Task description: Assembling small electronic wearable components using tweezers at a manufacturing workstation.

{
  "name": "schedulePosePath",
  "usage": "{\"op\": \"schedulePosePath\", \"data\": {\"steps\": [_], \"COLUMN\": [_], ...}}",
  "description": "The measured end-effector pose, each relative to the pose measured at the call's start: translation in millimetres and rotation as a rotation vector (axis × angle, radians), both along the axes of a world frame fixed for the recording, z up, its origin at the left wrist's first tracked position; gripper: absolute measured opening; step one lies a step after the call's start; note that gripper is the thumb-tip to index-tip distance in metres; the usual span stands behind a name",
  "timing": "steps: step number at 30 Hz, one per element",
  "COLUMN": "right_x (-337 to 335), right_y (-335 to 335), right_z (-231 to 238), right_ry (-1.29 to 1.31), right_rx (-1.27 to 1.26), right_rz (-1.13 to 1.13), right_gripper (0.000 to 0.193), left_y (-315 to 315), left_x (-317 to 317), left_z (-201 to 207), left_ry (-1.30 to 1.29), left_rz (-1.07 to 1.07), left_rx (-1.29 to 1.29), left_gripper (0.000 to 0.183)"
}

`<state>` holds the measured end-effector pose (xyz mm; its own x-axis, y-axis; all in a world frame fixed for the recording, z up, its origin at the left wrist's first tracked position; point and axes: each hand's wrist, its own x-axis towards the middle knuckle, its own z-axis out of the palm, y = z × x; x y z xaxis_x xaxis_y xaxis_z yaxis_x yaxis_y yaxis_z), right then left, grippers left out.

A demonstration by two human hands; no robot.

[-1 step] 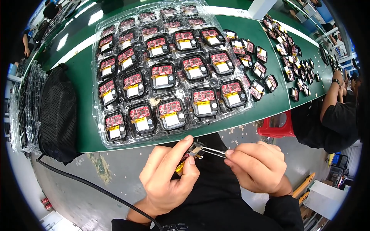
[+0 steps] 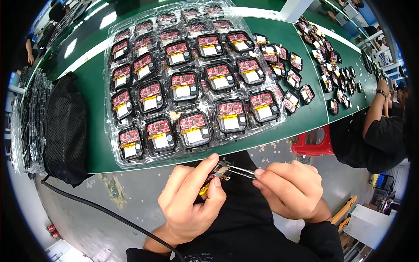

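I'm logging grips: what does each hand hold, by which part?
Left hand: small electronic unit, by its edges. Right hand: metal tweezers, behind the tips.

Worktop [image 2: 99, 150]: tray [image 2: 124, 164] on it, bag [image 2: 65, 131] left of the tray
Tray: cases [image 2: 192, 130] in rows
Loose cases [image 2: 291, 102]: on the worktop, right of the tray
Tray stack [image 2: 32, 118]: left of the bag
Tweezers [image 2: 241, 172]: in the right hand [image 2: 290, 185], nearer than the worktop

We pinch a small dark device [image 2: 223, 169] in our left hand [image 2: 190, 200] and hold metal tweezers [image 2: 241, 172] to it with our right hand [image 2: 293, 188], beside a green table [image 2: 97, 135] where a clear tray [image 2: 114, 143] holds black cases [image 2: 192, 129].
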<state>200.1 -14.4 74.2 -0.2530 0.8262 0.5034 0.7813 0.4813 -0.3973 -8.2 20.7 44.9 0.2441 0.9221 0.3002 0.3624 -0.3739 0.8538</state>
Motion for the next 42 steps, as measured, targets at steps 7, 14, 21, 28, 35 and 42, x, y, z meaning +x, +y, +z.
{"op": "schedulePosePath", "data": {"steps": [7, 14, 21, 28, 35, 42], "right_x": [1, 2, 28, 30, 6, -4], "right_y": [-3, -1, -25, -25, -8, 9], "right_z": [-3, 1, 38, 25, 26, 1], "right_ry": [0.090, 0.012, -0.158, -0.295, 0.199, 0.250], "right_rx": [-0.001, -0.031, -0.450, -0.573, -0.468, -0.568], "right_rz": [0.061, 0.032, -0.242, -0.243, 0.003, 0.186], "right_gripper": [0.021, 0.022, 0.025, 0.032, 0.036, 0.038], "left_y": [-1, -1, 1, 2, 4, 1], "left_x": [-1, 0, -8, -9, 1, -3], "left_z": [-1, 0, 1, -7, 9, 0], "left_ry": [-0.012, -0.018, -0.127, -0.149, 0.029, -0.009], "left_rz": [-0.024, -0.039, -0.019, -0.205, -0.248, -0.336], "left_rx": [0.001, -0.020, -0.183, -0.175, -0.182, -0.240], "left_gripper": [0.039, 0.038, 0.042, 0.032, 0.045, 0.086]}}
